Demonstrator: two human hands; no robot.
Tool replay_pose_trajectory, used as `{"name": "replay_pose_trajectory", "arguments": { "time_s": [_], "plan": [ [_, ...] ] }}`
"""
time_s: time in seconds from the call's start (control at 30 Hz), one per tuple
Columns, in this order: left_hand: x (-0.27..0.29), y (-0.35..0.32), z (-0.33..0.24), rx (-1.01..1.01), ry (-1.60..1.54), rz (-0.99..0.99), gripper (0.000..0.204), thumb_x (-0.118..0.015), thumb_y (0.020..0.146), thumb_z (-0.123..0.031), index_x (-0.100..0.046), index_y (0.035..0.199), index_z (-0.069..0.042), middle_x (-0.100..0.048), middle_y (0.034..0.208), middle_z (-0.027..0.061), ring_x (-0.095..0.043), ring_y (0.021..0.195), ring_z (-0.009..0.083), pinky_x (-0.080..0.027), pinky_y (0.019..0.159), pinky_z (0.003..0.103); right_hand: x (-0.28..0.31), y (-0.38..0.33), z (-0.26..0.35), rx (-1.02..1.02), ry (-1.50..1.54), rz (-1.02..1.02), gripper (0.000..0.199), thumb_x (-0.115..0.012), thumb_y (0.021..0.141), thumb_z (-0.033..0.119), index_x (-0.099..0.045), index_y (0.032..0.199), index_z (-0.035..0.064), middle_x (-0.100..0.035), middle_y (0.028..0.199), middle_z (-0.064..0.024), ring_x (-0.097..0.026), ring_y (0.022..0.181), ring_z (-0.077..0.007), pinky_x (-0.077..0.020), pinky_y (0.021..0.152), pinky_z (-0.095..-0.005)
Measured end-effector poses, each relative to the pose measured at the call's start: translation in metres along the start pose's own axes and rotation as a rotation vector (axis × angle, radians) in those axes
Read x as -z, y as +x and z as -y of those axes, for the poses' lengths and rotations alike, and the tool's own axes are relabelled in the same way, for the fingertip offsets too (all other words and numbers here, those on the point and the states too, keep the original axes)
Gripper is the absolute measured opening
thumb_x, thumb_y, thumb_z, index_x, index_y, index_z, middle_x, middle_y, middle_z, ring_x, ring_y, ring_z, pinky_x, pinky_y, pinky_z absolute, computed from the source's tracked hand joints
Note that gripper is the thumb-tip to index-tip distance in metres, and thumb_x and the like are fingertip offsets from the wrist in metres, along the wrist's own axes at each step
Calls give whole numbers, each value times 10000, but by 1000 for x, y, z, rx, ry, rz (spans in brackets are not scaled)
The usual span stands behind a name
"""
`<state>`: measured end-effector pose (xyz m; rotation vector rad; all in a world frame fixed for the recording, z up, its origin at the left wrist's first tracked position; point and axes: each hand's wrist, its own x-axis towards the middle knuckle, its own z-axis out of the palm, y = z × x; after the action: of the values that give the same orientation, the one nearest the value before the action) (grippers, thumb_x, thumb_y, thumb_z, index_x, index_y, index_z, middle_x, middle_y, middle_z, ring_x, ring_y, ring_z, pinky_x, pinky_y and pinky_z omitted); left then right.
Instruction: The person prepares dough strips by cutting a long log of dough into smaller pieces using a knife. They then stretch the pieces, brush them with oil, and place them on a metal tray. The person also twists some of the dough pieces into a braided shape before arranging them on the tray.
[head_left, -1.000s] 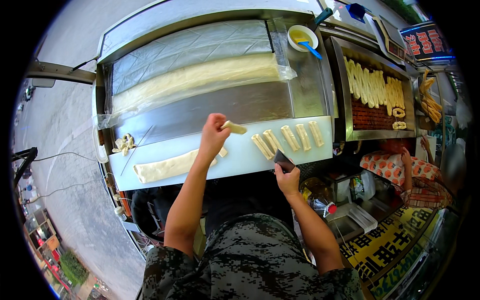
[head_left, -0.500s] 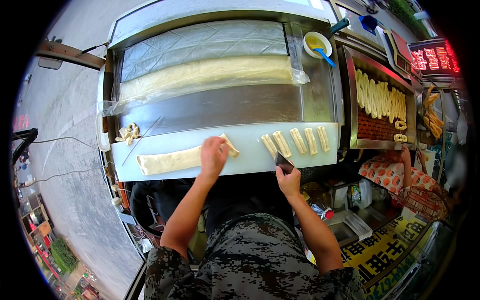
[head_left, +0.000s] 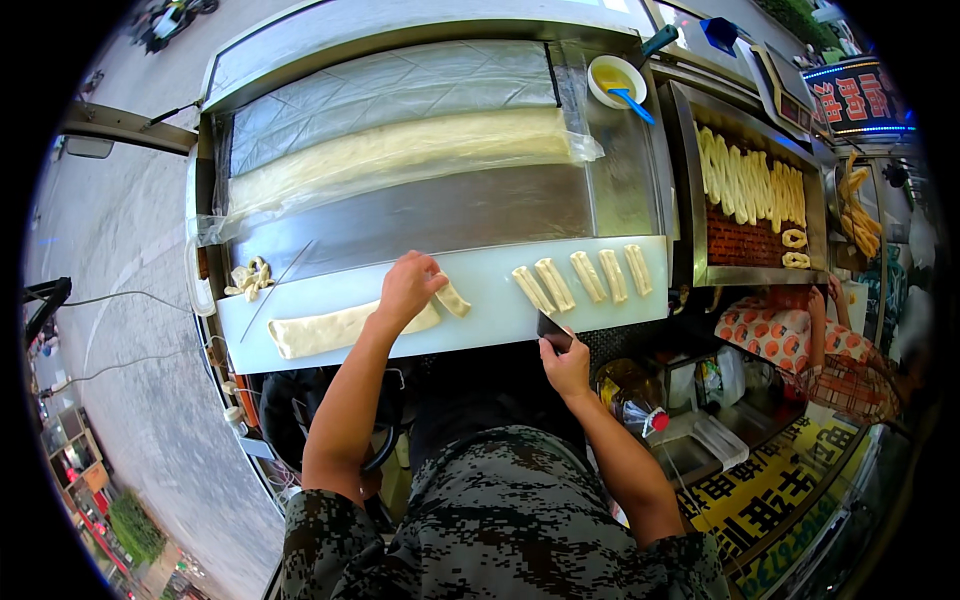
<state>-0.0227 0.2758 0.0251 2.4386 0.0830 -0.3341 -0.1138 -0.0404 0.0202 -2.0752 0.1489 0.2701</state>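
Dough strip [head_left: 345,328] lies flat along the left half of the white cutting board [head_left: 480,300], its right end tucked under the person's left hand [head_left: 408,288]. Going left to right: a little pile of dough scraps [head_left: 248,277] sits at the board's far left corner, with a thin stick [head_left: 278,290] lying slanted just beside it. Behind the board there's a steel counter [head_left: 430,210], and further back a long slab of dough under clear plastic wrap [head_left: 400,150].

The left hand is curled down over the end of the strip, fingers [head_left: 425,280] bent and touching a short cut piece [head_left: 452,298] that lies tilted just right of the hand. Can't really tell if it's pinching that piece or just pressing on it, knuckles block the view.

Further right, five cut dough pieces [head_left: 585,277] lie side by side on the board, apart from each other and all slanted the same way. The right hand [head_left: 566,365] is at the board's near edge, closed around a dark flat scraper [head_left: 553,330], well apart from the strip.

Beyond the board's right end is a fryer tray [head_left: 750,240] with pale dough sticks [head_left: 745,180] in it, and a white bowl [head_left: 617,80] with a blue spoon behind.
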Motion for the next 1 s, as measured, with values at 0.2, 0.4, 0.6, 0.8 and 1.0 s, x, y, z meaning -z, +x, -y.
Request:
{"name": "replay_pose_trajectory", "arguments": {
  "time_s": [0.2, 0.4, 0.6, 0.8, 1.0],
  "plan": [
    [4, -10, -33, -19, -221, 236, 238, -708, 787, -186, -536, 784, -22, -570, 654, 99, -547, 612, 233, -452, 590, 348, 3, -3, -5, -5, -50, -30, 271, -703, 815, 132, -621, 1005, -44, -713, 798, -163, -711, 729, -292, -549, 661, -361],
    [-4, -18, -79, 75, -710, 553, 166, -644, 869, -143, -649, 964, -7, -642, 746, 88, -574, 696, 137, -479, 636, 296, 1, -3, -7, -41, -108, -123, 237, -694, 815, 144, -615, 968, -20, -710, 801, -163, -701, 726, -318, -548, 661, -388],
    [-44, 4, -46, -68, -234, 316, 207, -651, 838, -165, -702, 975, -18, -695, 831, 168, -663, 757, 283, -515, 710, 364, -17, 2, 2, 13, -150, -58, 160, -664, 825, 135, -578, 879, 11, -690, 782, -186, -679, 735, -372, -541, 657, -434],
    [-38, 6, -40, 81, -325, 231, 200, -647, 847, -157, -703, 963, -4, -688, 776, 122, -641, 695, 209, -516, 659, 338, -42, 7, 20, 18, -116, -26, 153, -657, 830, 135, -574, 882, 17, -679, 765, -192, -663, 730, -397, -532, 647, -454],
    [-31, 7, -35, 198, -393, 351, 293, -644, 807, -134, -655, 1054, 22, -691, 816, 147, -654, 746, 236, -521, 730, 346, -35, 2, 16, 49, -92, -45, 145, -662, 826, 118, -569, 867, 16, -684, 764, -180, -672, 724, -381, -536, 636, -440]
  ]
}}
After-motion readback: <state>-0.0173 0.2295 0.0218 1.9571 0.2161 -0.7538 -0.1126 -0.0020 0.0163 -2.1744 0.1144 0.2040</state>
